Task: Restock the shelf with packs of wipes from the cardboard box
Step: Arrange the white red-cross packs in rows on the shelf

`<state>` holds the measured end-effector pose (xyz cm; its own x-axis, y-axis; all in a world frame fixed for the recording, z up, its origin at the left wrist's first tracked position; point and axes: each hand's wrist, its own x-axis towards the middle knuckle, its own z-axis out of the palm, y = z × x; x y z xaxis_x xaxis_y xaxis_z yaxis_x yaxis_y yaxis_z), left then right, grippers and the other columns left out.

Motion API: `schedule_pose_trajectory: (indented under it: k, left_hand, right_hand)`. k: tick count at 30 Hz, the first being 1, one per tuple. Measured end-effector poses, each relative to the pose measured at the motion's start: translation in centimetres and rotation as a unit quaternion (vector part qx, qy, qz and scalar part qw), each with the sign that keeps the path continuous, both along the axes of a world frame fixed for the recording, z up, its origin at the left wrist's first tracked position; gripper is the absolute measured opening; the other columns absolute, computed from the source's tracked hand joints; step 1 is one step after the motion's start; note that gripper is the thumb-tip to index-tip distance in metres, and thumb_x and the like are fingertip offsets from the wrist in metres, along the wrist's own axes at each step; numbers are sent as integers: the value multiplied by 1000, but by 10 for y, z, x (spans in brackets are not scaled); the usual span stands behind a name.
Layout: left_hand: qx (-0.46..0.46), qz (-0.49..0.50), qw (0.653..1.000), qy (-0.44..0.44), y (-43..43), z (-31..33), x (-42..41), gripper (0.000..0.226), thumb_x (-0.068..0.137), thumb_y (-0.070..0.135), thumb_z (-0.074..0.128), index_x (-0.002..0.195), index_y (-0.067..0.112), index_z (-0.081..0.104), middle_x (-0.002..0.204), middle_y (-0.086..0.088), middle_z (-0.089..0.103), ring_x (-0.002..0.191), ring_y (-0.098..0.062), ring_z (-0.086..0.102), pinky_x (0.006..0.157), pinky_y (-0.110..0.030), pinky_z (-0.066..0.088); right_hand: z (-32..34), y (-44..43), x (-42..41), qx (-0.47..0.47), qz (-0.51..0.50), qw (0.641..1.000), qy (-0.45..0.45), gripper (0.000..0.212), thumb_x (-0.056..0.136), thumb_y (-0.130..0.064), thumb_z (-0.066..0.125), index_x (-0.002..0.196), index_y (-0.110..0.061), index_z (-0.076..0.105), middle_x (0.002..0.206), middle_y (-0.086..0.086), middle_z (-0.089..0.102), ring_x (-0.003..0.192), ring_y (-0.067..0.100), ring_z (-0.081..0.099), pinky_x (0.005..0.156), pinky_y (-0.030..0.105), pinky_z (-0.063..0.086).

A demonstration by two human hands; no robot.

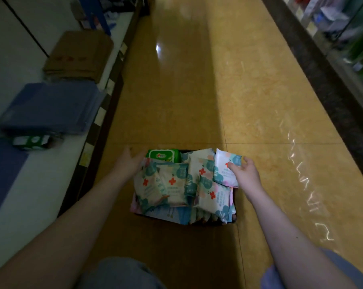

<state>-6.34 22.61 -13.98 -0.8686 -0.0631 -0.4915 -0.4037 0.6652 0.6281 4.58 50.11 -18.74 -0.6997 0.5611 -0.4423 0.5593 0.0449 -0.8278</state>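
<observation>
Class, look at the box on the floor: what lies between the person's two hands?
In the head view, overlapping wipes packs with red crosses fill the cardboard box between the left hand and right hand.

you have one view only, from the camera on the person's head, so nothing is shared with a second view. it looks forward and steeply down along a shop aisle, wide-angled, so the yellow floor [197, 80] stretches away up the frame and its edges bend. the low shelf [40, 184] runs along your left, another rack [343, 38] along your upper right. both forearms reach in from the bottom corners, and the cardboard box [234, 217] of wipes sits close, just below centre, between the left hand [128, 163] and the right hand [245, 174]. the knees fill the bottom edge. the far end is dim and blurred.
</observation>
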Motion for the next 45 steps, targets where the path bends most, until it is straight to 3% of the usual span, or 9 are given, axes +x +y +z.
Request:
schedule_pose_trajectory:
  k: [5,12,19,29,34,37,40,42,45]
  left_hand:
    - [-5,-45,992,-115,14,25,17,87,82,38,68,148,10,18,149,-11,32,131,-32,37,90,-39,41]
    - [-27,-21,998,-51,18,5,46,82,76,23,76,140,12,26,134,-12,47,119,-31,49,88,-35,43]
    - [-81,-24,995,-45,7,-3,44,63,84,26,68,135,5,37,129,-16,50,115,-32,52,84,-38,46]
    - [129,-2,988,81,16,59,29,27,94,30,52,115,14,51,101,-1,56,92,-17,53,69,-28,40]
    - [230,43,972,28,35,65,33,20,97,27,39,79,24,47,84,-1,51,75,-13,49,64,-29,38]
    - [255,72,964,-26,47,61,31,26,95,25,36,71,19,43,74,-3,45,66,-17,44,60,-27,33]
    - [254,43,965,-52,53,53,32,29,93,44,42,104,19,52,92,-1,50,83,-20,52,70,-30,40]
    - [234,32,970,-56,57,47,31,58,86,59,47,133,25,41,110,1,46,107,-23,50,86,-36,41]
    - [237,37,969,-54,64,44,26,52,90,57,42,127,21,48,113,-3,49,112,-26,51,87,-34,40]
  right_hand:
    - [20,-6,-12,82,59,995,-12,75,85,-29,64,146,-13,23,147,14,36,130,31,41,103,39,38]
    - [30,-19,-11,126,113,986,13,58,86,-26,64,137,-13,40,139,10,44,120,27,48,88,28,37]
    - [8,-3,-3,114,30,991,-62,53,82,-26,66,128,-8,45,124,15,56,107,33,57,91,41,48]
    - [-5,-4,-9,130,23,983,-125,65,80,-17,72,129,1,34,119,20,60,106,36,59,78,36,48]
    - [-4,1,-9,88,-2,993,-82,42,74,-9,76,111,1,57,112,16,65,98,32,63,72,30,46]
    - [4,2,-9,62,-31,997,-41,48,75,-3,74,116,-1,49,113,13,62,102,31,61,78,33,47]
    - [15,2,-10,65,-37,997,0,52,75,0,72,119,-2,44,115,14,61,104,31,60,79,33,46]
    - [23,1,-11,62,-32,997,27,50,76,2,69,119,-4,43,112,12,60,101,30,60,79,33,48]
    - [38,-5,-15,43,-11,997,69,48,78,3,64,119,-6,41,103,6,57,95,26,60,78,36,51]
